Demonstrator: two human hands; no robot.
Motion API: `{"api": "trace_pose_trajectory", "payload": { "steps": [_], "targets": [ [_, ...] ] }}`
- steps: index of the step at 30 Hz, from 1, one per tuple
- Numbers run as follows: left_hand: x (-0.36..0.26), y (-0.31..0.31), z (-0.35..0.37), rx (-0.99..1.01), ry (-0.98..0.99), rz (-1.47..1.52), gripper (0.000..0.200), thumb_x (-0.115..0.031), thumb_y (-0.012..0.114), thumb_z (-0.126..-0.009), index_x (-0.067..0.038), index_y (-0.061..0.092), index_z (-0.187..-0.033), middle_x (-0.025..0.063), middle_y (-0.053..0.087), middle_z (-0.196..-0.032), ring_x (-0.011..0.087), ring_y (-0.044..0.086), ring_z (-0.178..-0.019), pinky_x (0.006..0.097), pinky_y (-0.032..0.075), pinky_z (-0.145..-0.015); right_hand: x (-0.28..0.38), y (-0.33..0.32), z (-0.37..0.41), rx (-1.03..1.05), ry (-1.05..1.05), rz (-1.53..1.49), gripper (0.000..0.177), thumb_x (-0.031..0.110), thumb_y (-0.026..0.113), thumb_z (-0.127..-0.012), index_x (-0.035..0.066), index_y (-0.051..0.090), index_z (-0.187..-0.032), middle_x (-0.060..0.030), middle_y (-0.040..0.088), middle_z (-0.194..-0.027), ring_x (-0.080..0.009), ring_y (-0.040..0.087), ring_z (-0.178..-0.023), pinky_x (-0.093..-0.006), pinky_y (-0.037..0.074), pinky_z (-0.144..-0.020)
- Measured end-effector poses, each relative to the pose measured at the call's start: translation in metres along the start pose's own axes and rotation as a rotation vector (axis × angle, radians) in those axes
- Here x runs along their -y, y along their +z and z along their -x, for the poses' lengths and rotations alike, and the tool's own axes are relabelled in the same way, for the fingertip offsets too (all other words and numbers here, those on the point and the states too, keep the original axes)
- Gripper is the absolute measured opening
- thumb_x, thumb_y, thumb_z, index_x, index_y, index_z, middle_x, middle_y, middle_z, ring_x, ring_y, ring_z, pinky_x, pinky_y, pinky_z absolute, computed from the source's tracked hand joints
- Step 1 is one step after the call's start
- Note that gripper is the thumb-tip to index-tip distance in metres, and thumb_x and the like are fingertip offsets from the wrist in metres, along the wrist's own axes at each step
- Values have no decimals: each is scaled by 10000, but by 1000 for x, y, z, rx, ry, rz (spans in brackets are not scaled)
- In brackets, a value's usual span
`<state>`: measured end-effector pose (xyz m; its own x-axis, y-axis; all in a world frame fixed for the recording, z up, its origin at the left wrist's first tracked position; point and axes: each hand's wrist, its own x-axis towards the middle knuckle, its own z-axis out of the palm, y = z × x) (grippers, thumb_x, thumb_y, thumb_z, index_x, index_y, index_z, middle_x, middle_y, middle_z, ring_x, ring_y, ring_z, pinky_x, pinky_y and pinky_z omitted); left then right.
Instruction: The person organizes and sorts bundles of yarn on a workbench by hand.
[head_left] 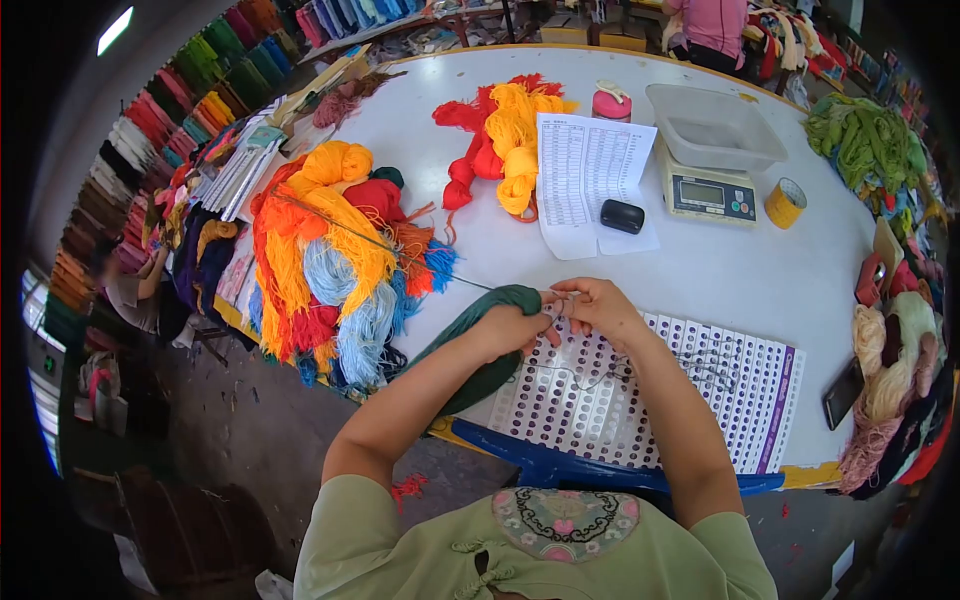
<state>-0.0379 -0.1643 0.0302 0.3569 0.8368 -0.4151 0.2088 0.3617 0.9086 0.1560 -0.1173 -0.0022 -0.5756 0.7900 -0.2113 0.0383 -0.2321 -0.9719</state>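
My left hand [515, 330] is closed around the upper part of a dark green yarn skein [465, 350], which hangs over the table's front edge. Close beside it, my right hand [597, 308] has its fingers pinched at the skein's end, on thin dark thread. Under both hands lies a white card sheet [570, 400] with rows of round holes and a purple strip. Loose dark thread [690, 368] trails across the holes. A thin dark strand also runs from the skein up left over the heap of coloured yarn [330, 250].
Farther back on the white table [400, 120] are red and yellow yarn [510, 140], printed sheets [575, 170], a black case [622, 216], a scale [710, 192] and a yellow roll [786, 203]. A phone [843, 394] lies right. Two people [712, 25] are in the background.
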Motion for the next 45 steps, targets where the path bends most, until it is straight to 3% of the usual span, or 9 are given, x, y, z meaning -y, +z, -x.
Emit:
{"api": "trace_pose_trajectory", "payload": {
  "steps": [6, 8, 12, 14, 19, 23, 25, 28, 45],
  "targets": [
    [28, -34, -4, -474, 741, -1063, 179, -211, 528, -938, -80, 648, -960, 42, 668, -762, 100, 587, -601, 242, 455, -491, -1, 7, -10, -98, 140, 138, 247, 194, 606, -921, -1, 582, -1071, -91, 671, -730, -119, 632, -586, -234, 502, -520],
    [-15, -59, 34, -403, -164, -40, 166, -204, 539, -939, -84, 630, -868, -5, 576, -664, 91, 532, -532, 218, 395, -431, -1, 10, -13, -118, 144, 231, 193, 180, 556, -944, 5, 569, -1026, -102, 676, -732, -135, 645, -591, -249, 523, -529],
    [-38, -175, 94, -163, 103, 763, 168, -162, 533, -942, -113, 538, -782, -74, 379, -576, 25, 314, -426, 184, 210, -345, 1, 13, -15, -132, 168, 273, 186, 172, 520, -959, -5, 557, -1000, -120, 683, -726, -157, 659, -589, -268, 545, -542],
    [-47, -215, 119, -423, 280, 900, 160, -167, 524, -951, -127, 539, -796, -81, 320, -559, 12, 313, -432, 166, 219, -357, 3, 14, -16, -134, 178, 282, 184, 167, 520, -956, -7, 558, -1001, -117, 685, -729, -155, 658, -583, -269, 545, -544],
    [-53, -213, 137, -1322, 161, -285, 203, -246, 556, -949, -61, 623, -998, -10, 601, -621, 62, 389, -450, 232, 316, -415, -1, 13, -14, -148, 126, 345, 195, 176, 538, -943, -4, 558, -1017, -110, 692, -746, -151, 662, -596, -265, 536, -562],
    [-71, -101, 129, -695, 307, -161, 339, -332, 549, -964, -44, 629, -1125, 39, 678, -758, 60, 387, -457, 207, 300, -431, -2, 31, -1, -258, -53, 345, 237, 166, 592, -911, 11, 559, -1086, -95, 690, -766, -135, 640, -595, -247, 511, -570],
    [-66, -64, 116, -411, 465, 112, 533, -482, 517, -950, -9, 578, -1187, 120, 669, -1059, 141, 624, -822, 236, 442, -643, 15, 45, 7, -307, -168, 123, 270, 128, 650, -876, 33, 577, -1118, -54, 662, -801, -89, 580, -602, -227, 483, -560],
    [-64, -26, 94, -62, 530, 390, 873, -703, 373, -876, 18, 444, -1363, 191, 430, -1433, 276, 408, -1343, 404, 382, -1047, 55, 70, 34, -208, -401, -119, 216, 119, 676, -870, 39, 612, -1060, -16, 635, -830, -60, 545, -633, -215, 467, -550],
    [-59, 22, 91, -13, 437, 485, 468, -396, 482, -986, -5, 539, -1237, 199, 550, -1306, 231, 568, -1142, 317, 469, -874, 74, 64, 91, -337, -575, -370, 152, 172, 548, -969, 63, 555, -1075, -28, 633, -919, -135, 614, -778, -305, 506, -810]
  ]
}}
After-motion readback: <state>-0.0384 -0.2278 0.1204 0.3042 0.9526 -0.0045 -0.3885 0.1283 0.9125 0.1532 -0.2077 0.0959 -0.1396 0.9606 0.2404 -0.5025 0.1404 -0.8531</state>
